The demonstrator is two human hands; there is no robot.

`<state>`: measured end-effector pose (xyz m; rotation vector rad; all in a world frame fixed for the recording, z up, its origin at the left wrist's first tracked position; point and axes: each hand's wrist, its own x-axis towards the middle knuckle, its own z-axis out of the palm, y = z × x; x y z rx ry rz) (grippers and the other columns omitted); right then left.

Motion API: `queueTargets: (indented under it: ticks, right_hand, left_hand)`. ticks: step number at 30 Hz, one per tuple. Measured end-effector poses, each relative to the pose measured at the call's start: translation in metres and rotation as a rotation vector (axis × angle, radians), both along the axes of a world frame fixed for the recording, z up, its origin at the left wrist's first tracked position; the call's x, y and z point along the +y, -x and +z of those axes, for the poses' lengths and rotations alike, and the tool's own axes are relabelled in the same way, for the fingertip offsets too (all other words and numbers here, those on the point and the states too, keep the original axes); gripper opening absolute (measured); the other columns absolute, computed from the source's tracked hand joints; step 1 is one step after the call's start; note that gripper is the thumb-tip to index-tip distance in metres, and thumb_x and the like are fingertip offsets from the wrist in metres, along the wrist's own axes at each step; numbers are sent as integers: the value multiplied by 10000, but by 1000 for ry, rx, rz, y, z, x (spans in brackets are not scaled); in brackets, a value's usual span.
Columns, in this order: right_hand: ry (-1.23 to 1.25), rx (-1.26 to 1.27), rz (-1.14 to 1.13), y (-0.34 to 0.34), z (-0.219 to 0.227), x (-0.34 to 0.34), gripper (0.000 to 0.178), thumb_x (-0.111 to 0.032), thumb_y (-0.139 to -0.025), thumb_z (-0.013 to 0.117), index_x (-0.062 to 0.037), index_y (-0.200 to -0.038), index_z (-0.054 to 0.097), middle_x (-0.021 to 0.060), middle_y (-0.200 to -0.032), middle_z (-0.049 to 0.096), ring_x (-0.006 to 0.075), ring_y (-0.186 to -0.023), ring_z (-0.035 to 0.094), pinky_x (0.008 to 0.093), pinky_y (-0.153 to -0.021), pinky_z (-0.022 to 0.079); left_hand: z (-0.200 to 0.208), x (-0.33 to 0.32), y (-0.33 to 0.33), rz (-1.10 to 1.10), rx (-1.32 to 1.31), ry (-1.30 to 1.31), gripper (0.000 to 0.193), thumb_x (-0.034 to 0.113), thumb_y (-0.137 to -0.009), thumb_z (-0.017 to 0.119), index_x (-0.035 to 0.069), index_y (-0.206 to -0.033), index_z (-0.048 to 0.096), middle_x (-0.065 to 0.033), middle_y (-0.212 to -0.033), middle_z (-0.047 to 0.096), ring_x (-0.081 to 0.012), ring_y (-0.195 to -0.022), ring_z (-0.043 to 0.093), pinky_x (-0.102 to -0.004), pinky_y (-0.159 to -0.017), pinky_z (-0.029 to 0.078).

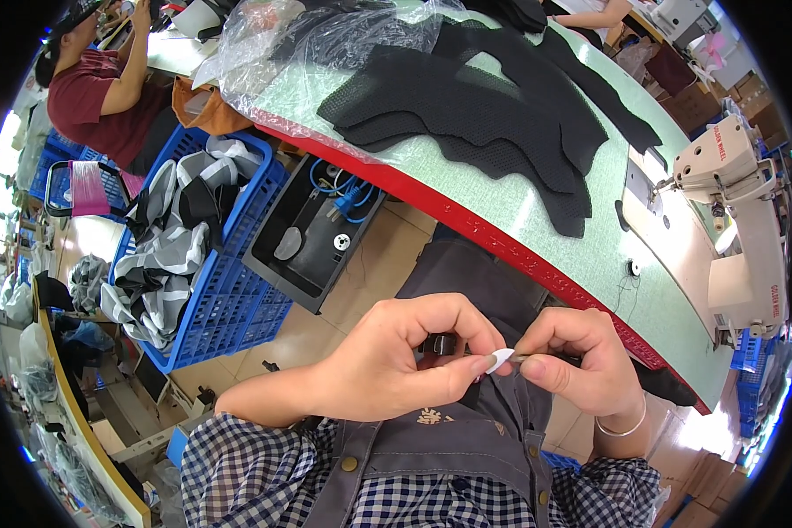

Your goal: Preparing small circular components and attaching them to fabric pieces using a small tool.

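My left hand (405, 356) is closed in a pinch on a small white piece (501, 357), which may be paper or fabric. My right hand (579, 359), a bangle at its wrist, is pinched just beside it, fingertips almost meeting those of the left. Something thin and dull shows at the right fingertips, too small to name. Both hands are held above my lap, before the grey apron (414, 453). Black mesh fabric pieces (466, 110) lie stacked on the pale green table (493, 198), beyond the hands.
A white sewing machine (722, 167) stands on the table's right, with a small bobbin (633, 267) near it. Under the red table edge hangs an open black drawer (312, 255). Left of it, a blue crate (238, 290) holds grey and black fabric. A person (97, 97) sits at far left.
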<state>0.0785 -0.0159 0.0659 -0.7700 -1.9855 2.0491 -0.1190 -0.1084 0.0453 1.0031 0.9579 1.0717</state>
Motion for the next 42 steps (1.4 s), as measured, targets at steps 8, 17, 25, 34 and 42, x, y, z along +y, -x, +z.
queueTargets:
  ticks: [8,17,25,34,42]
  right_hand:
    - [-18,-17,-19,0,1,-2,132,-92,-808,625,34,-800,588,74,-725,626,75,-652,587,196,-579,446]
    - [-83,-57,8,0,7,1,127,-93,-803,630,23,-772,588,53,-660,605,58,-582,540,182,-527,407]
    - [-33,-128,69,2,14,4,153,-112,-805,633,28,-769,581,46,-649,597,47,-577,519,188,-514,395]
    - [363,-64,112,0,10,9,146,-115,-847,587,30,-834,573,-6,-697,563,10,-606,455,168,-514,341]
    - [313,-72,110,2,12,7,152,-122,-846,593,28,-828,574,-11,-685,554,8,-597,448,167,-509,335]
  left_hand:
    - [0,2,0,-9,-8,-16,55,-46,-775,572,-29,-827,564,-133,-900,619,-135,-832,592,-251,-759,469]
    - [3,6,6,-83,14,-24,49,-13,-790,576,-25,-836,565,-115,-870,629,-127,-831,594,-243,-752,469]
    - [9,11,11,-184,48,1,48,20,-801,577,-13,-834,564,-77,-842,628,-97,-803,579,-228,-721,455]
    - [12,13,15,-234,46,-13,61,25,-793,582,-21,-830,564,-67,-824,624,-95,-787,576,-221,-695,451]
    - [12,14,15,-252,101,-15,81,46,-790,593,-12,-845,576,-45,-810,627,-74,-760,567,-202,-663,436]
